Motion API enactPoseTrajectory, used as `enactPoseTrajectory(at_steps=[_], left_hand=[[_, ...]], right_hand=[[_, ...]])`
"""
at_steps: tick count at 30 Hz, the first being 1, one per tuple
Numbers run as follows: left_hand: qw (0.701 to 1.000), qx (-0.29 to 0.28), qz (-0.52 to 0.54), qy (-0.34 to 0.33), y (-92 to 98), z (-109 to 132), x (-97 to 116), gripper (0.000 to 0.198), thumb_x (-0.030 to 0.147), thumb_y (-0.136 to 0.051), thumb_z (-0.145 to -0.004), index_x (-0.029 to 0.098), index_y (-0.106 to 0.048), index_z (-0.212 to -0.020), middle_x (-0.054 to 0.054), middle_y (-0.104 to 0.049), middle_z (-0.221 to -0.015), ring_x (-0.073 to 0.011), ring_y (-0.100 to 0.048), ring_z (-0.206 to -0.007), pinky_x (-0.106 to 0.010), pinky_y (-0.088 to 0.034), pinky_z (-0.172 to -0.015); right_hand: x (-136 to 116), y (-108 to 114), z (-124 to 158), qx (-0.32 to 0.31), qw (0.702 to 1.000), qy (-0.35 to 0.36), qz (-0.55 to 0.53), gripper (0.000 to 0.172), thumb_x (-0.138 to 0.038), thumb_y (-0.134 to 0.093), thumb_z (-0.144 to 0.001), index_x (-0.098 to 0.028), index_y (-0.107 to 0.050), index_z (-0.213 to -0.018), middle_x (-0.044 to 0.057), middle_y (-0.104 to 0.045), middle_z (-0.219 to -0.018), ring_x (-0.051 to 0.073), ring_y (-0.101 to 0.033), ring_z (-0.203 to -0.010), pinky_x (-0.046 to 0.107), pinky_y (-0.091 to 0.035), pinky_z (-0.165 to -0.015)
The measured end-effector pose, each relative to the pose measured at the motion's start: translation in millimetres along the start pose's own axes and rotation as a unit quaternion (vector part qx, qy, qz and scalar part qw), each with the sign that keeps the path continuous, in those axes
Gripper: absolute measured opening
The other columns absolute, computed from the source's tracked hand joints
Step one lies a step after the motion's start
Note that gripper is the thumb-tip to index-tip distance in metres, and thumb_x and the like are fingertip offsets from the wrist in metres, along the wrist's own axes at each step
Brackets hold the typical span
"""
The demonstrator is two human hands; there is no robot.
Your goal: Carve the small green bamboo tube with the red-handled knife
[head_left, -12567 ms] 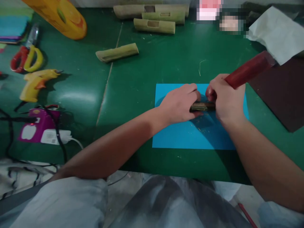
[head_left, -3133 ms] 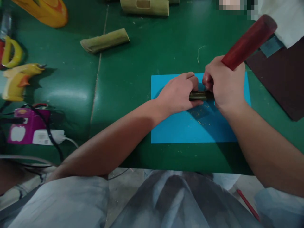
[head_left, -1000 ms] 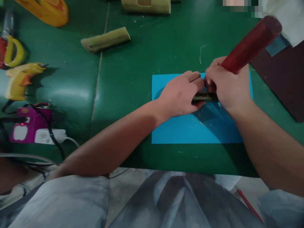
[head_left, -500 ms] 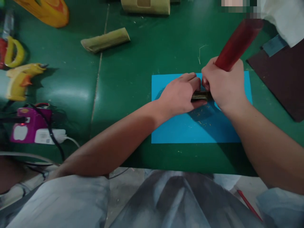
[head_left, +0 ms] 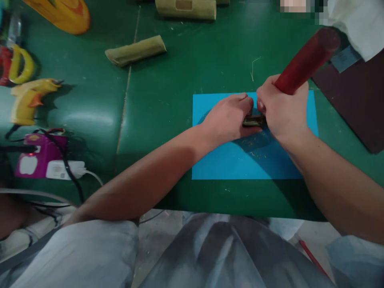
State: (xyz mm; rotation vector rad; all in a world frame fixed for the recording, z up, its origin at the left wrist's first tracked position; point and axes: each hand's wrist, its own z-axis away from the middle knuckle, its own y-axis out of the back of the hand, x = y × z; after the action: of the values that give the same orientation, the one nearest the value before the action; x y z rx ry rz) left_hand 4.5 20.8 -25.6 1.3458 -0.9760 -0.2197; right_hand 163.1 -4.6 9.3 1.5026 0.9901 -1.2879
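Observation:
A blue paper sheet [head_left: 240, 160] lies on the green table [head_left: 168, 100]. On it my left hand [head_left: 229, 120] is closed over a small dark bamboo piece [head_left: 254, 120], pressing it down. My right hand [head_left: 283, 110] is wrapped round a tool with a thick red handle [head_left: 307, 60] that slants up to the right. The tool's working end sits against the bamboo piece and is hidden by my fingers. Small shavings are scattered on the blue sheet just below the hands.
A cut bamboo section [head_left: 136, 51] lies at the back left, another bamboo section [head_left: 186, 9] at the top edge. A yellow glue gun [head_left: 30, 100], scissors [head_left: 18, 66], a purple power strip [head_left: 39, 160] with cables sit on the left. A dark brown board [head_left: 357, 100] lies right.
The red handle has rocked, steeper half a second ago and now leaning more to the right again. Both hands stay on the bamboo piece. More shavings lie on the blue sheet than at first.

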Motion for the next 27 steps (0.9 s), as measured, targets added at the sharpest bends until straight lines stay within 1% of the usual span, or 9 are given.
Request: enactPoseTrajectory(at_steps=[4, 6, 8, 9, 11, 17, 22, 26, 27], left_hand=[[0.999, -0.017, -0.018, 0.028, 4.6, -2.4, 8.8, 0.030, 0.041, -0.093, -0.099, 0.025, -0.072, -0.113, -0.015, -0.083, -0.125, -0.0371, -0.082, -0.116, -0.049, -0.065, -0.100], [0.998, -0.031, -0.022, 0.044, 8.0, -3.2, 12.4, 0.029, 0.041, -0.093, -0.100, 0.026, -0.071, -0.110, -0.013, -0.083, -0.122, -0.0363, -0.083, -0.113, -0.048, -0.065, -0.097], [0.997, -0.042, -0.024, 0.060, 11.3, -3.4, 14.9, 0.027, 0.039, -0.092, -0.102, 0.025, -0.070, -0.110, -0.013, -0.083, -0.123, -0.0347, -0.083, -0.111, -0.046, -0.064, -0.095], [0.997, -0.044, -0.024, 0.064, 12.7, -3.3, 15.7, 0.027, 0.038, -0.092, -0.102, 0.025, -0.070, -0.110, -0.013, -0.083, -0.123, -0.0341, -0.083, -0.112, -0.045, -0.064, -0.094], [0.997, -0.042, -0.020, 0.061, 14.5, -2.7, 16.4, 0.027, 0.037, -0.092, -0.102, 0.025, -0.070, -0.111, -0.012, -0.082, -0.125, -0.0333, -0.082, -0.114, -0.043, -0.063, -0.093], [0.998, -0.031, -0.029, 0.048, 11.8, -0.6, 13.7, 0.026, 0.038, -0.091, -0.103, 0.025, -0.070, -0.111, -0.012, -0.082, -0.128, -0.0347, -0.081, -0.121, -0.043, -0.064, -0.096], [0.998, -0.024, -0.032, 0.049, 10.4, -1.1, 13.4, 0.027, 0.040, -0.091, -0.103, 0.025, -0.071, -0.113, -0.011, -0.081, -0.125, -0.0343, -0.081, -0.122, -0.042, -0.065, -0.096], [0.996, -0.049, -0.053, 0.061, 14.1, -2.2, 18.8, 0.029, 0.038, -0.091, -0.103, 0.024, -0.072, -0.119, -0.014, -0.081, -0.131, -0.0363, -0.081, -0.130, -0.043, -0.066, -0.102], [0.995, -0.055, -0.057, 0.063, 14.8, -2.4, 19.6, 0.030, 0.038, -0.091, -0.103, 0.023, -0.072, -0.120, -0.015, -0.081, -0.133, -0.0375, -0.081, -0.132, -0.044, -0.066, -0.104]], right_hand=[[-1.4, 2.8, -2.4, 0.005, 1.000, -0.018, -0.016, 0.060, -0.017, -0.083, -0.099, -0.030, -0.042, -0.057, -0.004, -0.037, -0.061, 0.017, -0.031, -0.064, 0.040, -0.030, -0.066], [0.3, 5.4, -3.4, -0.028, 0.999, -0.036, -0.022, 0.058, -0.021, -0.084, -0.098, -0.031, -0.045, -0.056, -0.004, -0.037, -0.056, 0.019, -0.030, -0.063, 0.040, -0.032, -0.064], [3.3, 7.5, -4.5, -0.033, 0.998, -0.030, -0.034, 0.058, -0.024, -0.084, -0.096, -0.032, -0.044, -0.056, -0.004, -0.034, -0.053, 0.020, -0.031, -0.062, 0.040, -0.034, -0.063], [4.9, 8.1, -5.0, -0.006, 0.999, -0.016, -0.040, 0.056, -0.023, -0.081, -0.095, -0.032, -0.044, -0.054, -0.003, -0.035, -0.052, 0.019, -0.032, -0.060, 0.040, -0.033, -0.062], [7.2, 8.9, -5.3, 0.009, 0.999, 0.000, -0.050, 0.051, -0.021, -0.077, -0.095, -0.032, -0.048, -0.054, -0.002, -0.040, -0.054, 0.020, -0.035, -0.059, 0.041, -0.034, -0.062], [6.6, 13.1, -2.6, -0.014, 0.999, 0.009, -0.047, 0.041, -0.018, -0.073, -0.089, -0.034, -0.055, -0.056, -0.001, -0.046, -0.058, 0.021, -0.039, -0.060, 0.043, -0.040, -0.065], [6.0, 14.7, -4.6, -0.012, 1.000, -0.012, -0.013, 0.048, -0.035, -0.083, -0.094, -0.033, -0.050, -0.059, 0.002, -0.047, -0.062, 0.023, -0.045, -0.068, 0.045, -0.045, -0.072], [2.7, 11.5, -3.4, -0.020, 1.000, -0.018, 0.001, 0.043, -0.036, -0.082, -0.091, -0.033, -0.051, -0.060, 0.002, -0.048, -0.064, 0.024, -0.048, -0.070, 0.044, -0.047, -0.072], [1.5, 10.5, -2.8, -0.008, 1.000, -0.020, 0.001, 0.046, -0.036, -0.082, -0.090, -0.033, -0.048, -0.060, 0.001, -0.046, -0.063, 0.023, -0.046, -0.069, 0.044, -0.046, -0.070]])
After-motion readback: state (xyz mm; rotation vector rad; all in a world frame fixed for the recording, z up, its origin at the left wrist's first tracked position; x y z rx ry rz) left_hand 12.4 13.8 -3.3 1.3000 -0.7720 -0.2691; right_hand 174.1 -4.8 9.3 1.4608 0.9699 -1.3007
